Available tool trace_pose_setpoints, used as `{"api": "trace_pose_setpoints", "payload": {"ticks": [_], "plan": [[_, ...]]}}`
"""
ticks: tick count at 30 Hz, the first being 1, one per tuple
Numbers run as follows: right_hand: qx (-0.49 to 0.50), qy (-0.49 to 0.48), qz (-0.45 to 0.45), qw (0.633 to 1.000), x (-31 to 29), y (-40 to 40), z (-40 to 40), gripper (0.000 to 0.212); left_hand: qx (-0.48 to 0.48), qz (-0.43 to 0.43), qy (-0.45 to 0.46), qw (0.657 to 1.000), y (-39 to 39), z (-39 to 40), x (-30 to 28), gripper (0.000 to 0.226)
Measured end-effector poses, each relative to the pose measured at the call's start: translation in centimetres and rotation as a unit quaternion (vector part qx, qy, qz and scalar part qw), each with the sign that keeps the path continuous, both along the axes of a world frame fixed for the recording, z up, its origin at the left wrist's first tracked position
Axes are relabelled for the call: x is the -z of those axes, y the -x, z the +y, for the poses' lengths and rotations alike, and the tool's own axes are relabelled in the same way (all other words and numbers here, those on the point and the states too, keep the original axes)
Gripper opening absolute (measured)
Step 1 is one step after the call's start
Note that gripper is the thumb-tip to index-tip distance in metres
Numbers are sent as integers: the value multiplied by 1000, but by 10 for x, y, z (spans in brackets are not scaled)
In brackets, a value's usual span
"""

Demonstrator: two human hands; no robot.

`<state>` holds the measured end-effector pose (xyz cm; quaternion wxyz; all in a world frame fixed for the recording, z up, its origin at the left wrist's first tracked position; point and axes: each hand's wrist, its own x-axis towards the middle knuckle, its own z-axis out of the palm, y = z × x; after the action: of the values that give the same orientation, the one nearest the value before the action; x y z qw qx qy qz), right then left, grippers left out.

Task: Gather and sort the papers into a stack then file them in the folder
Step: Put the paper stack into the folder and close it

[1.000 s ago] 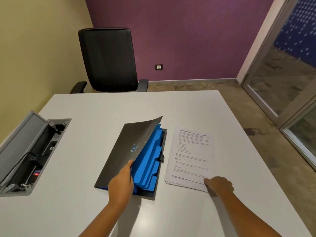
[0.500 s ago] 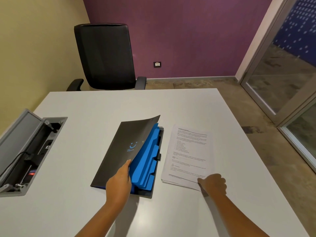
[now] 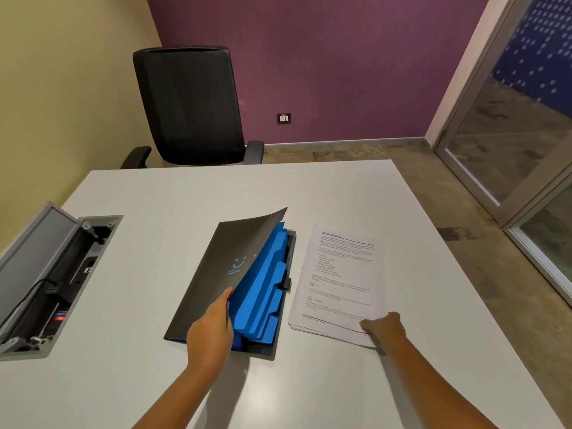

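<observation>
Evidently filing was underway: my left hand (image 3: 213, 328) held up the expanding folder's (image 3: 230, 274) cover, my right hand (image 3: 383, 327) pinched the paper stack (image 3: 339, 283) at 3 o'clock; next, slide it inside.

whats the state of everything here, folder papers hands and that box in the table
folder: lying on the table, cover lifted partway, blue dividers showing
papers: stacked flat beside the folder, not yet filed
left hand: holds the cover's edge up
right hand: grips the stack's near corner
cable box: lid open, cable plugged inside
chair: empty, at the table's far side
</observation>
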<state>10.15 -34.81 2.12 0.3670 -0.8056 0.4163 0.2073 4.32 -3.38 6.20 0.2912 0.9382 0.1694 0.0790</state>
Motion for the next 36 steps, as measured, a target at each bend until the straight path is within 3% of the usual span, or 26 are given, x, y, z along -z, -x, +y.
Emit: {"api": "trace_pose_setpoints", "payload": {"ticks": [2,6,13,16,22,29,32,36], "plan": [[59,-126,-19,990,-5,3,-7,51,0,-3,2,1000,-1,1,0,40],[174,-374,-14,911,-17,13,-17,12,-5,-3,12,1000,-1,1,-3,39],[261,-491,-67,829,-35,14,-41,7,-1,-14,5,1000,-1,-1,-4,36],[253,-497,-92,825,-49,13,-53,7,-2,-18,3,1000,-2,-2,-6,36],[187,-513,-91,833,-82,19,-59,32,-3,-19,4,1000,-2,-5,-9,36],[137,-541,-69,827,-96,31,-43,31,-12,-53,9,999,2,-5,-12,38],[118,-516,-63,846,-97,35,-35,33,-21,-59,22,998,3,-6,-16,40],[73,-474,-49,876,-94,39,-25,18,-19,-62,23,998,3,-9,-20,40]]}}
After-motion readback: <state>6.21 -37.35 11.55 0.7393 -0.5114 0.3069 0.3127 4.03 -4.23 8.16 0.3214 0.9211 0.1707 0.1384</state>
